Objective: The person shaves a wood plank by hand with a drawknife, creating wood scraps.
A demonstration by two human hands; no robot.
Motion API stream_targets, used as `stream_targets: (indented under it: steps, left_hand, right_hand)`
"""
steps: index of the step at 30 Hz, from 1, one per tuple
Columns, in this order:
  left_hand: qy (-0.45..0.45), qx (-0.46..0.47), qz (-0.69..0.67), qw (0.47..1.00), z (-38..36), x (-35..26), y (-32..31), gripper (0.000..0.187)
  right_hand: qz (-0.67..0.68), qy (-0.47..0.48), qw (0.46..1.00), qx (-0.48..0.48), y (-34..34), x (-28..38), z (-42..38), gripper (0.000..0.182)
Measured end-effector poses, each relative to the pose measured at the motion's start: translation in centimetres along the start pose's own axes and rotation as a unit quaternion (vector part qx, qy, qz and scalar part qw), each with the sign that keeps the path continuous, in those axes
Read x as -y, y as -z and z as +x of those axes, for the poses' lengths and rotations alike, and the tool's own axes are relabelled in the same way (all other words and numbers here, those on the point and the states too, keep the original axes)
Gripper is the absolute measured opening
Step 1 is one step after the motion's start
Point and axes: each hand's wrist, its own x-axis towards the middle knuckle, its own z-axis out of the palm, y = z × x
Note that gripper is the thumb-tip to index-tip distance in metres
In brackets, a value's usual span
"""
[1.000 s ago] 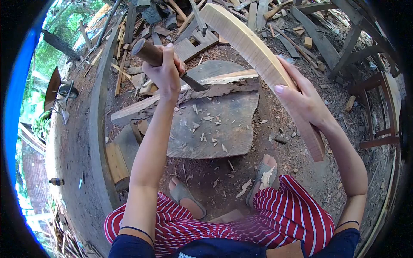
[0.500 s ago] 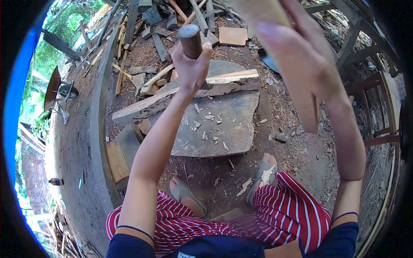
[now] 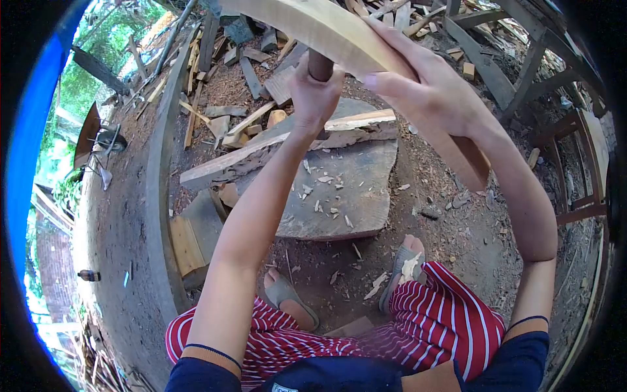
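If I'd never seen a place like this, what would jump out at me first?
Probably the long, pale curved piece of wood, raised in the right hand across the top of the view, beside the dark handle gripped in the left hand. Next, the red-and-white striped trousers at the bottom, then the vivid blue strip along the left edge.

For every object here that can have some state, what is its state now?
Tool handle: gripped in left hand
Curved wood: raised, gripped in right hand; contact with handle unclear
Rough-edged board: lying across the wooden block
Chips: loose, scattered
Sandals: worn
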Motion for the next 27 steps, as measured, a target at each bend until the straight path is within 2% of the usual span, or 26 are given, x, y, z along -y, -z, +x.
stream_targets:
  steps: [1, 2, 4, 6, 7, 9, 11, 13, 15, 17, 18, 21, 23, 25, 27]
  left_hand:
    - [-0.004, 0.002, 0.001, 1.000, 0.1, -0.4, -0.1, 0.017]
    - [-0.022, 0.012, 0.059, 0.998, 0.1, -0.7, -0.2, 0.016]
    - [-0.078, 0.023, 0.146, 0.986, -0.3, 0.1, -0.1, 0.013]
    - [-0.050, 0.029, 0.130, 0.990, -0.5, 0.3, -0.2, 0.014]
    - [-0.033, 0.032, 0.116, 0.992, -0.2, 0.2, -0.2, 0.014]
    - [-0.064, 0.030, 0.136, 0.988, 0.2, 0.3, 0.0, 0.014]
    - [0.007, 0.045, 0.156, 0.987, 0.2, 0.1, 0.0, 0.013]
    - [-0.009, 0.037, 0.140, 0.989, -0.1, 0.5, 0.2, 0.011]
    - [0.022, 0.026, 0.100, 0.994, 0.0, 0.6, 1.3, 0.011]
    - [0.014, -0.013, 0.110, 0.994, 0.0, 0.2, 2.9, 0.015]
    - [0.035, -0.031, 0.056, 0.997, -0.2, -0.9, 3.4, 0.016]
    - [0.090, -0.078, -0.091, 0.989, 0.2, -3.4, 4.3, 0.017]
    - [0.097, -0.080, -0.107, 0.986, 0.6, -3.4, 4.2, 0.017]
    - [0.081, -0.074, -0.124, 0.986, 0.7, -3.4, 2.9, 0.015]
    - [0.074, -0.062, -0.126, 0.987, 0.8, -2.4, 2.2, 0.014]
  right_hand:
    - [0.012, 0.010, 1.000, 0.008, 0.3, -0.5, 0.2, 0.083]
    - [0.014, 0.010, 1.000, 0.007, 0.7, -0.9, 0.0, 0.083]
    - [-0.002, -0.074, 0.997, 0.022, 2.4, 2.0, -0.6, 0.080]
    - [0.063, -0.067, 0.995, 0.031, 4.5, 6.8, -1.1, 0.089]
    - [0.066, -0.058, 0.996, 0.011, 3.9, 5.5, -1.1, 0.088]
    - [0.029, -0.039, 0.999, -0.005, 1.8, 0.8, -1.1, 0.084]
    - [-0.011, -0.028, 1.000, -0.008, 0.9, -1.8, -1.6, 0.081]
    - [0.041, -0.034, 0.997, -0.049, 0.8, -2.6, -2.2, 0.086]
    - [0.063, -0.030, 0.995, -0.064, 0.4, -3.6, -3.1, 0.088]
    - [0.118, -0.113, 0.986, -0.038, 0.1, -3.1, -4.4, 0.088]
    - [0.135, -0.158, 0.978, -0.012, -0.3, -4.2, -5.0, 0.086]
    - [0.089, -0.186, 0.978, 0.026, -2.5, -7.1, -6.7, 0.086]
    - [0.067, -0.167, 0.983, 0.042, -3.3, -9.0, -7.4, 0.087]
    - [0.018, -0.191, 0.980, 0.050, -4.1, -9.9, -7.7, 0.089]
    - [0.029, -0.213, 0.975, 0.060, -4.2, -10.5, -8.0, 0.089]
